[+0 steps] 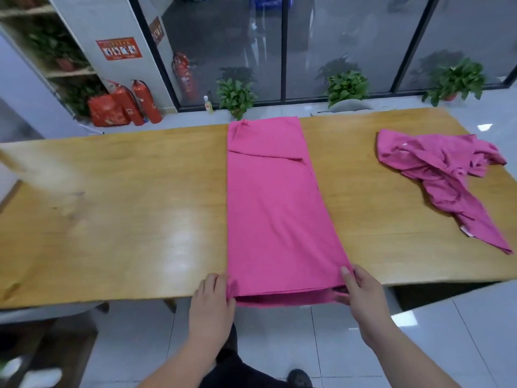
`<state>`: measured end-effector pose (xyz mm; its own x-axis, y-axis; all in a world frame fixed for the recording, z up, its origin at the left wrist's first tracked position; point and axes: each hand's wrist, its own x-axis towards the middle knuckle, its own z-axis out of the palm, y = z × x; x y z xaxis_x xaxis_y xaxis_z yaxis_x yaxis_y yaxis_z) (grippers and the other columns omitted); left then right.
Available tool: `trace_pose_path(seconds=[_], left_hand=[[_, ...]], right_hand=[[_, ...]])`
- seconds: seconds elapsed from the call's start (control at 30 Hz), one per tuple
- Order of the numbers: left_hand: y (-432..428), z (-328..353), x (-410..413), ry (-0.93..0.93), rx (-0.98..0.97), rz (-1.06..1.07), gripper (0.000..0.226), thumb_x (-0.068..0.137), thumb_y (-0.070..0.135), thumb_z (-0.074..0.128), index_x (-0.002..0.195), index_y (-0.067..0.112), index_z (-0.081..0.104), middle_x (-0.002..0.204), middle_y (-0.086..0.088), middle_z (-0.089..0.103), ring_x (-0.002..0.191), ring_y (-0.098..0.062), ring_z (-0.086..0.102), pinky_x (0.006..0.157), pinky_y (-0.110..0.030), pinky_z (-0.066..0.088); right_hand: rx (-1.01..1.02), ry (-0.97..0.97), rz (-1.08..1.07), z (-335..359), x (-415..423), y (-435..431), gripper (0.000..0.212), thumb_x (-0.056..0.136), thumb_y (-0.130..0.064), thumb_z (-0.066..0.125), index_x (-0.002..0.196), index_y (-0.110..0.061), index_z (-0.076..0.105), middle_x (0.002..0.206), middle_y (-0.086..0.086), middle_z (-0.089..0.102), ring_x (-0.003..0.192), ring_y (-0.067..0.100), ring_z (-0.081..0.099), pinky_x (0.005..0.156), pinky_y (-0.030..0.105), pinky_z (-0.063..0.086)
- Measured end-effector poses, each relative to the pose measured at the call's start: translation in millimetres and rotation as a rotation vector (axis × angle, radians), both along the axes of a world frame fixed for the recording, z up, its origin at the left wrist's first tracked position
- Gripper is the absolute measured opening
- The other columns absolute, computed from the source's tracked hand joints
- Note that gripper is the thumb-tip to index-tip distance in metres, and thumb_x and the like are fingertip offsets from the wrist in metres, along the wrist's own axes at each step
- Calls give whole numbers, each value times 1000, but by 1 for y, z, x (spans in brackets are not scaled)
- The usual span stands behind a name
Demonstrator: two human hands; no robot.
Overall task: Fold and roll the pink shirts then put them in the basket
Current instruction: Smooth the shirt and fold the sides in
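Pink shirt (279,205) hem pinched by left hand (211,299) and right hand (363,296) fingers (347,273).

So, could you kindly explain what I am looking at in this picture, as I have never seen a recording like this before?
There is no machine here: a person wears a wide-angle camera on the head, which looks forward and down at their own bare hands. The left hand and the right hand each grip a near corner of the folded pink shirt, which lies as a long strip on the wooden table. A crumpled pink shirt lies farther right on the same table.
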<state>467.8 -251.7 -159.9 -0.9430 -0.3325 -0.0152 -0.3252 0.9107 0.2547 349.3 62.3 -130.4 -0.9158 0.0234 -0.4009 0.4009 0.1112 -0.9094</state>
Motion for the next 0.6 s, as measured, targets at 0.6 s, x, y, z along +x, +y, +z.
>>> trace_pose_path(seconds=[0.6], left_hand=[[15,-11,16,9,829,533,29,92,13,76,101,26,51,100,3,72,93,-20,72,78,-33,56]], right_hand=[[151,-158,-3,-68,13,30,16,97,-35,74,98,-19,72,97,8,75,95,31,69,88,48,58]])
